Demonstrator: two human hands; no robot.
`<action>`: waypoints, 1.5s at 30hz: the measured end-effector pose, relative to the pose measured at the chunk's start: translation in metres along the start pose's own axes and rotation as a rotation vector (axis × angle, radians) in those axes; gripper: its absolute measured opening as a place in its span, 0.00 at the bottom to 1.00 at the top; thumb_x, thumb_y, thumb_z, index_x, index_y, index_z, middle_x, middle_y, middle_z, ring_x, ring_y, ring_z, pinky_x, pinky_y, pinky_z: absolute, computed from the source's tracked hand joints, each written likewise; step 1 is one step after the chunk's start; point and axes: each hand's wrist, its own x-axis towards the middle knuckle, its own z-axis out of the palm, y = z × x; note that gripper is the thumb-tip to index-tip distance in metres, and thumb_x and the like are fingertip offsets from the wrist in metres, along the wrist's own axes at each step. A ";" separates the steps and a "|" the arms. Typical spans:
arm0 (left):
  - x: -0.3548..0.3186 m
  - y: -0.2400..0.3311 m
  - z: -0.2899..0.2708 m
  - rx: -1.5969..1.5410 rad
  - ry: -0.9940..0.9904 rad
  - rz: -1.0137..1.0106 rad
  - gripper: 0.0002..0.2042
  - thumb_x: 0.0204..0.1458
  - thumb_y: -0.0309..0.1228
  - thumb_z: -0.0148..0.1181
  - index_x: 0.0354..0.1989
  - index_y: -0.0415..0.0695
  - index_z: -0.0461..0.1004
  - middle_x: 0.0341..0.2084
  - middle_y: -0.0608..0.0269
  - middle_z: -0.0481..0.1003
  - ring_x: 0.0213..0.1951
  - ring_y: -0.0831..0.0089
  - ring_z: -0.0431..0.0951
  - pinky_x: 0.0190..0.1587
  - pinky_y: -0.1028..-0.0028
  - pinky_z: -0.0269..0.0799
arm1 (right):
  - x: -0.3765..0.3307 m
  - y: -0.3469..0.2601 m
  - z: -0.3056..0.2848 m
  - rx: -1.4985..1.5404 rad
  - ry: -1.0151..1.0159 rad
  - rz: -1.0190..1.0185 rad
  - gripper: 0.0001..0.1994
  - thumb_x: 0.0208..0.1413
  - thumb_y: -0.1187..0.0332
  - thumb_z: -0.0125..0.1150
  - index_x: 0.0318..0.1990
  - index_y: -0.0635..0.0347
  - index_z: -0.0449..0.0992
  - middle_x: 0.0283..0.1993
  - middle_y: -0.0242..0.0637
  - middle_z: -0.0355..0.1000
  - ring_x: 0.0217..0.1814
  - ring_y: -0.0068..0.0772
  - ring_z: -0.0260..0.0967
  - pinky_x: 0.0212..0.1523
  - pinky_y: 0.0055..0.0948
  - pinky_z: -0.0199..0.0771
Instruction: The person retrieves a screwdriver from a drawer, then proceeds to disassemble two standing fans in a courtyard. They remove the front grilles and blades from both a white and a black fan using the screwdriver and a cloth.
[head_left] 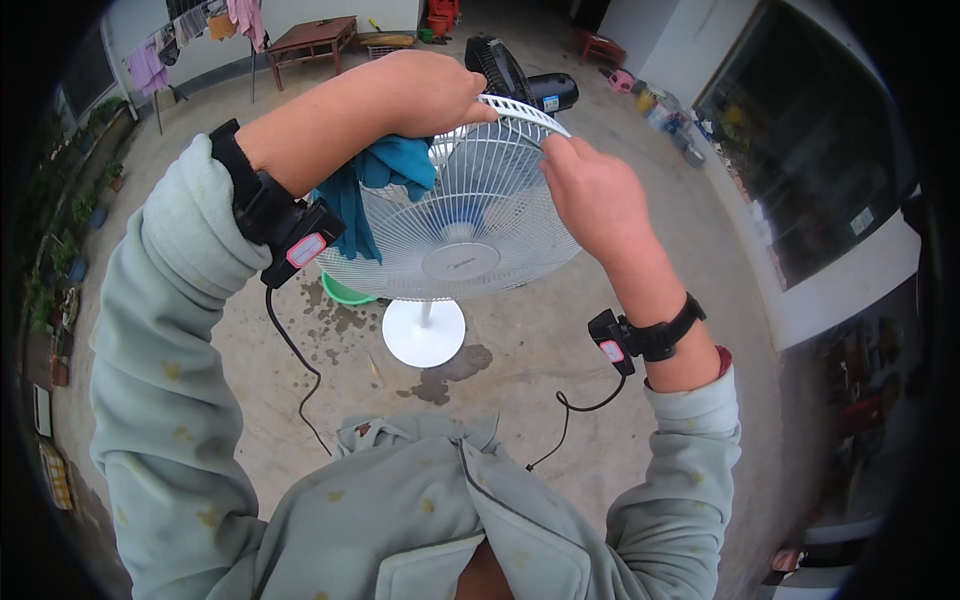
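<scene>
A white pedestal fan stands on the concrete floor, its wire front grille (470, 215) facing up toward me and its round base (424, 332) below. My left hand (430, 92) is closed over a teal cloth (375, 185) and rests on the grille's top rim. My right hand (590, 190) pinches the white plastic rim ring (525, 110) at the grille's upper right. Both wrists carry black bands with small devices and dangling cables.
A black fan motor part (520, 80) lies on the floor beyond the grille. A green basin (345, 292) sits behind the fan, with wet patches (445, 370) around the base. A wooden table (312, 40) and hanging laundry (190, 35) are far back left.
</scene>
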 end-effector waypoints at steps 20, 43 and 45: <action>-0.006 -0.010 -0.010 -0.080 -0.082 0.044 0.28 0.66 0.56 0.42 0.49 0.45 0.80 0.34 0.49 0.81 0.39 0.50 0.81 0.47 0.55 0.75 | -0.006 -0.010 -0.057 -0.027 -0.274 0.172 0.09 0.60 0.70 0.58 0.47 0.56 0.72 0.35 0.43 0.76 0.37 0.50 0.76 0.37 0.45 0.75; 0.005 -0.030 0.009 -0.056 -0.106 -0.003 0.30 0.67 0.56 0.40 0.64 0.45 0.72 0.49 0.46 0.79 0.47 0.51 0.80 0.54 0.61 0.74 | -0.136 0.055 0.069 1.389 0.587 1.137 0.14 0.71 0.59 0.48 0.48 0.60 0.72 0.25 0.21 0.56 0.23 0.12 0.51 0.20 0.17 0.48; 0.002 -0.029 0.008 -0.077 -0.078 -0.009 0.32 0.66 0.58 0.39 0.63 0.46 0.73 0.48 0.48 0.80 0.47 0.51 0.81 0.55 0.61 0.74 | -0.149 0.061 0.078 1.364 0.599 1.124 0.14 0.71 0.58 0.48 0.47 0.59 0.74 0.25 0.22 0.60 0.22 0.12 0.54 0.19 0.17 0.52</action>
